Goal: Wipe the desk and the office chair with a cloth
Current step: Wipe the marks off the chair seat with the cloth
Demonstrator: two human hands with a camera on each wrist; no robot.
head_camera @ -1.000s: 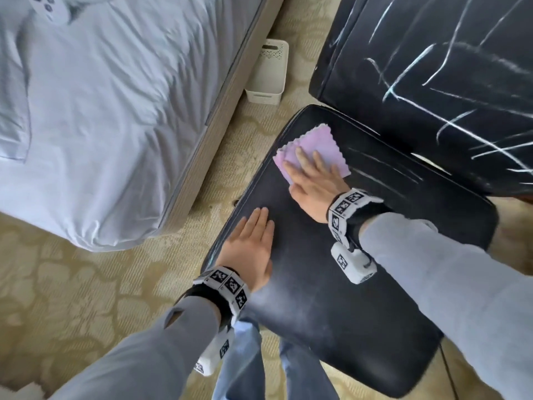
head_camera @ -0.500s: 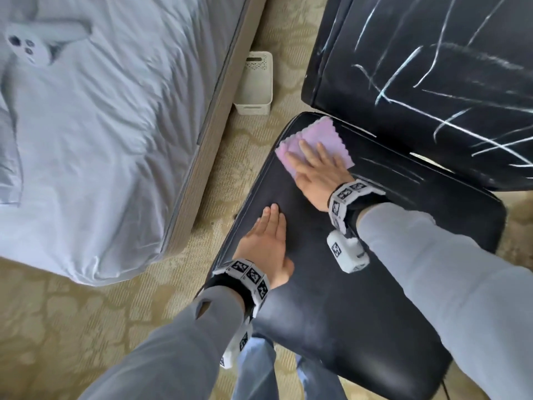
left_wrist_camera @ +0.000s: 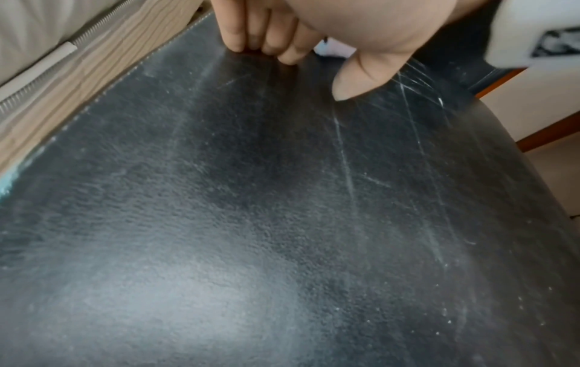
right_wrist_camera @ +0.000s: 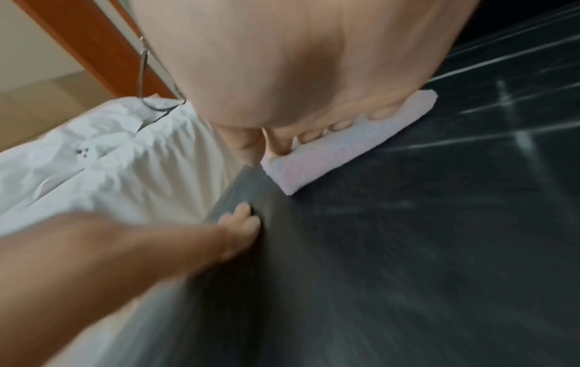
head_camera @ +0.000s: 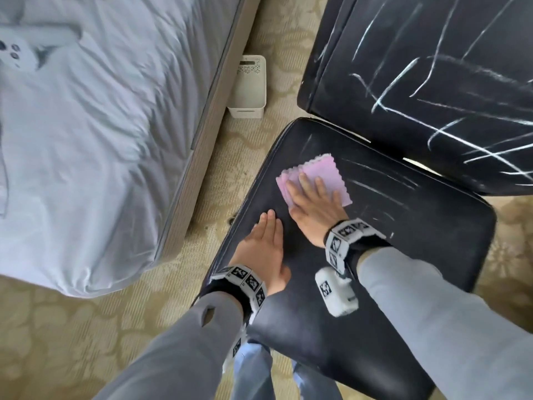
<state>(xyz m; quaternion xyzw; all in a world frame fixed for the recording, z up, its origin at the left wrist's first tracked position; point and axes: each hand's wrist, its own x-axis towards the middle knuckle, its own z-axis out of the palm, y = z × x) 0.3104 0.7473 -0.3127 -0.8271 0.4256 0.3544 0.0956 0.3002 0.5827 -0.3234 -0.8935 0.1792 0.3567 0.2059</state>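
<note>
My right hand (head_camera: pixel 313 209) lies flat w/ straight fingers, pressing the pink cloth (head_camera: pixel 317 174) on the chair seat (head_camera: pixel 403 255). My left hand (head_camera: pixel 261 252), grip released, rests flat beside it, near the seat's left edge.

Bedroom, likely hotel or home: bed (head_camera: pixel 86 125) with rumpled pale sheets and wood-look frame, patterned beige carpet (head_camera: pixel 57 327), small white bin (head_camera: pixel 249 88) beside the bed, black scuffed chair (head_camera: pixel 403 255) close by, orange wood trim (right_wrist_camera: pixel 78 44).
</note>
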